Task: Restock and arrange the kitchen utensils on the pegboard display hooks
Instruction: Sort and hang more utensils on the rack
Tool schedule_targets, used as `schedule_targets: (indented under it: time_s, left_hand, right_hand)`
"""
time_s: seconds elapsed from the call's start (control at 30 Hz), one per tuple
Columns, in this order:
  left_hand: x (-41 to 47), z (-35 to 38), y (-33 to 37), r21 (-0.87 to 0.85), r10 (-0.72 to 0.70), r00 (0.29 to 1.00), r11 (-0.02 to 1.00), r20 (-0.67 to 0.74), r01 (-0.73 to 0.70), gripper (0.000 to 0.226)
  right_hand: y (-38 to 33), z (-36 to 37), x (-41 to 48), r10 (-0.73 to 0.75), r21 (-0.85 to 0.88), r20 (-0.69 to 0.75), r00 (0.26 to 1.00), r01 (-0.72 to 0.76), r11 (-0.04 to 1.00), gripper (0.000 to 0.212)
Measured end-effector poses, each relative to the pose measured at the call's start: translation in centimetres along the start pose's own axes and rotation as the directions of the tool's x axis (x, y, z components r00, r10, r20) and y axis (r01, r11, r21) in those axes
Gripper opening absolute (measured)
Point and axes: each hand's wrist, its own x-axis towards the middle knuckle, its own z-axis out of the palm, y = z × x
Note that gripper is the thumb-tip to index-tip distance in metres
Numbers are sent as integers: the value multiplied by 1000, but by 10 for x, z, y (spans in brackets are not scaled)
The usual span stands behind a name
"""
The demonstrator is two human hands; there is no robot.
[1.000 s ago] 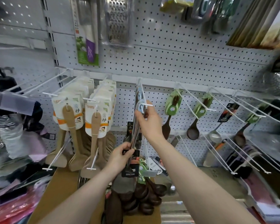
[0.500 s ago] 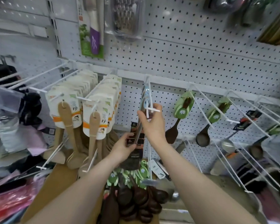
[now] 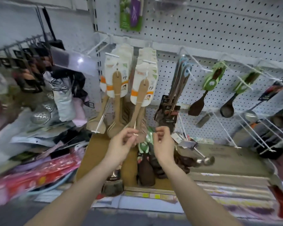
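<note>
The bundle of long dark utensils (image 3: 178, 88) hangs by its blue-grey loops from a white hook on the pegboard (image 3: 203, 28), with no hand on it. My left hand (image 3: 121, 144) and my right hand (image 3: 163, 142) are lowered in front of the cardboard box (image 3: 95, 152), fingers loosely curled and holding nothing. The left fingertips are close to the tip of a lower white hook (image 3: 135, 134); the blur hides any contact. Dark wooden spoons with green cards (image 3: 145, 168) lie in the box below my hands.
Two rows of carded wooden spatulas (image 3: 118, 82) hang at left of centre. A dark spatula (image 3: 201, 101), a ladle (image 3: 227, 108) and several long bare hooks (image 3: 252, 132) stick out at right. Bags and packets (image 3: 39, 165) are piled at left.
Both hands have let go of the long utensils on the hook and dropped down toward the box. The view has swung left and down.
</note>
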Motion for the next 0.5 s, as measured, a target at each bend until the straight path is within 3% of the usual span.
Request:
schedule_targets:
  time_s: [0.17,0.3,0.37,0.5]
  left_hand:
    - [-44,-55,-54,-23,-167,981,986,-99,165,29]
    - [-64,-73,-99,90,-346,928,929,-137,360,15]
    - [-68,-70,-122,191,-412,901,881,-137,432,9]
    - [-74,-53,-156,389,-559,828,754,-44,529,29]
  right_hand:
    - [26,43,-51,94,-74,82,992,-88,993,11]
    - [60,73,-72,215,-264,232,949,-151,953,19]
    - [80,86,-80,251,-429,342,906,-87,899,22]
    - [112,97,-85,240,-609,452,859,100,787,31]
